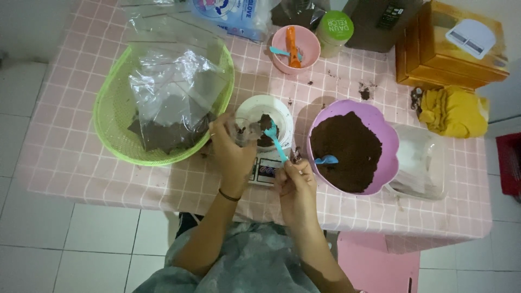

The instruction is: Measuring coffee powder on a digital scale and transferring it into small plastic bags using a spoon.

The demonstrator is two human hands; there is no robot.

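Observation:
My left hand (230,154) holds a small clear plastic bag (244,130) open over a white dish (271,108) that sits on a small kitchen scale (264,169). Dark brown powder lies inside the bag and dish. My right hand (296,184) grips a blue plastic spoon (275,140), its bowl tipped into the bag's mouth. Just right stands a purple bowl (380,130) heaped with the same dark powder (344,149), a second blue spoon (326,160) lying in it.
A green basket (111,116) at left holds clear bags with dark powder. Behind are a pink bowl (304,38) with utensils, a green-lidded jar (335,30), an orange box (439,49), a yellow cloth (453,111) and a clear container (423,163). The table has a pink checked cloth (81,163).

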